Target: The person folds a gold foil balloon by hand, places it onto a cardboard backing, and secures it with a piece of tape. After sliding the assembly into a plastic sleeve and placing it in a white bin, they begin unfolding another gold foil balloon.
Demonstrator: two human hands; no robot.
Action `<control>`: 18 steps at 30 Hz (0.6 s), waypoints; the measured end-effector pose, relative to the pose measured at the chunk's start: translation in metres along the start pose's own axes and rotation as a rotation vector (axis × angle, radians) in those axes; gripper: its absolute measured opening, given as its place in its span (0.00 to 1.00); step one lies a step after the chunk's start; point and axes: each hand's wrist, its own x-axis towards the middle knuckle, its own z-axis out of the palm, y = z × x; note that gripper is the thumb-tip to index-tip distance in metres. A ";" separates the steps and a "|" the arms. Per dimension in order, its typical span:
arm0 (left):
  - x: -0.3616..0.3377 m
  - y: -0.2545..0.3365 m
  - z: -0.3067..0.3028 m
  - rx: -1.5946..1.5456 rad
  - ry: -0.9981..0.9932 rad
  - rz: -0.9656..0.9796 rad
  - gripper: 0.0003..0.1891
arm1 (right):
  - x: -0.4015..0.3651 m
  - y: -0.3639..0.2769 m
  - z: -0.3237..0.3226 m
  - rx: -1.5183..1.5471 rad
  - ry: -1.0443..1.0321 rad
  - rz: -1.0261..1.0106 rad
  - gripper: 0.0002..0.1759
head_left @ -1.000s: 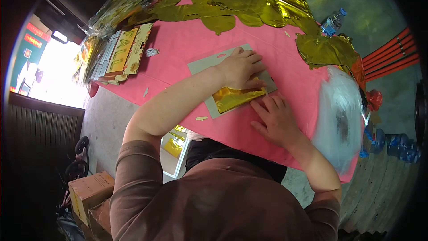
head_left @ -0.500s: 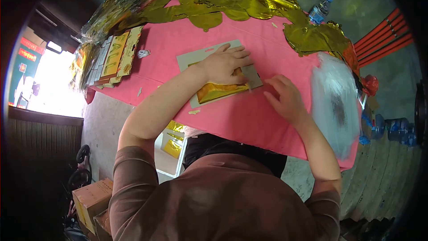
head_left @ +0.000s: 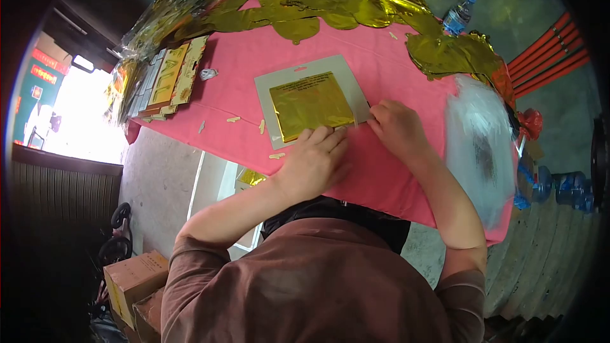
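Note:
A flat grey card (head_left: 262,92) with a hang slot at its top lies on the pink tablecloth in front of me. On it rests a folded gold foil sheet (head_left: 311,105) with small dark print along the upper edge; it looks smooth and shiny. My left hand (head_left: 316,160) lies with extended fingers over the lower edge of the foil. At the card's lower right corner, my right hand (head_left: 399,128) has its fingertips pinched together; what is between them is too small to make out.
Gold foil balloons (head_left: 295,9) line the far edge. Printed cards (head_left: 168,79) are stacked at left, clear plastic bags (head_left: 480,152) at right. A water bottle (head_left: 459,14) stands at the back right. Small cream paper pieces (head_left: 277,155) lie around, and a white box (head_left: 216,184) is below the table.
My left hand has moved off the card's top, down toward me, uncovering the gold foil. My right hand has closed its fingers at the card's corner. More small cream pieces show at the left.

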 end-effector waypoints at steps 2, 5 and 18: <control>-0.001 0.003 0.000 -0.006 0.017 -0.027 0.27 | 0.001 0.002 0.004 -0.024 -0.008 -0.006 0.07; -0.003 0.005 0.001 -0.029 -0.005 -0.057 0.28 | 0.000 0.003 0.009 -0.062 0.053 -0.064 0.08; -0.008 0.002 -0.003 -0.174 0.022 -0.088 0.33 | 0.011 -0.002 0.002 -0.290 -0.119 -0.193 0.02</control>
